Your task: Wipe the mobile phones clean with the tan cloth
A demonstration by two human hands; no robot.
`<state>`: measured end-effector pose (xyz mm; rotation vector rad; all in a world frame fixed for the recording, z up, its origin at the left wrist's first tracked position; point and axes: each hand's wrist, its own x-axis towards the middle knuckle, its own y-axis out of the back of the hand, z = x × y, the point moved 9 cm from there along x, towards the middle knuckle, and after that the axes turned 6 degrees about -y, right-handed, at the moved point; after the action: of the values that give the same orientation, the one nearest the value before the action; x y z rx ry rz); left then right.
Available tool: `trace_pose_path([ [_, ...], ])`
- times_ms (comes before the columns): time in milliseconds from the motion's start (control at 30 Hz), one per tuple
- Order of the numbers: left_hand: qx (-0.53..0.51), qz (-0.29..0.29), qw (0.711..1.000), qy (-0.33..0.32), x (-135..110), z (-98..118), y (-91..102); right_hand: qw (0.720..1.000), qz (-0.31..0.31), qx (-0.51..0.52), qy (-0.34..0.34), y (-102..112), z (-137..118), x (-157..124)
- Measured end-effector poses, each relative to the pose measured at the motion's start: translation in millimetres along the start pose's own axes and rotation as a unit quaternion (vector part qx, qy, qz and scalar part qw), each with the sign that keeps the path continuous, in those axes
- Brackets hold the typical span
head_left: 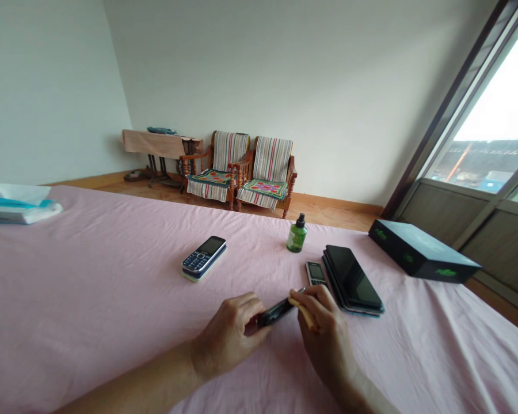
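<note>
Fingers of the left hand (231, 329) pinch a dark phone (278, 312) over the pink surface (112, 287), well short of its far edge; the right hand's (328, 329) pinch a yellow cloth (306, 315) at the phone's right end. Beyond, a green bottle (296, 237) stands near that edge.

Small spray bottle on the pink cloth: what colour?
The spray bottle is green with a black top; see head view.

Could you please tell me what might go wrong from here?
The dark device could slip, as the left hand seems to hold it by one end. The right hand, holding a yellowish cloth, might bump the small keypad phone close by. If knocked, the upright green bottle could tip.
</note>
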<state>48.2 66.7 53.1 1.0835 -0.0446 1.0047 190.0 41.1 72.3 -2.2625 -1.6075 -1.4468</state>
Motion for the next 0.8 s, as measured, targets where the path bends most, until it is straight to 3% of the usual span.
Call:
trace_pose_path([
  [167, -0.023, 0.002, 1.000, -0.020, 0.2, 0.9, 0.6, 0.990, -0.108, 0.069, 0.060, -33.0, -46.0, -17.4],
  [233, -0.026, -0.001, 0.999, -0.021, 0.4, 0.2, 0.8, 0.986, -0.127, 0.076, 0.072, -37.7, -52.6, -20.7],
  [333, -0.018, 0.006, 1.000, -0.008, 0.9, -2.6, 2.7, 0.991, -0.100, 0.067, 0.057, -30.7, -42.6, -16.7],
  [633, 0.013, -0.003, 1.000, -0.001, 2.2, -3.6, 2.6, 0.996, 0.014, -0.062, -0.064, 14.1, 29.4, 14.2],
  [700, 0.012, -0.002, 1.000, -0.001, 2.4, -3.8, 2.4, 0.996, 0.021, -0.060, -0.060, 15.4, 30.4, 13.4],
  [800, 0.008, 0.003, 1.000, 0.004, 2.0, -4.7, 2.4, 1.000, -0.004, -0.016, -0.021, 1.9, 11.7, 4.3],
])
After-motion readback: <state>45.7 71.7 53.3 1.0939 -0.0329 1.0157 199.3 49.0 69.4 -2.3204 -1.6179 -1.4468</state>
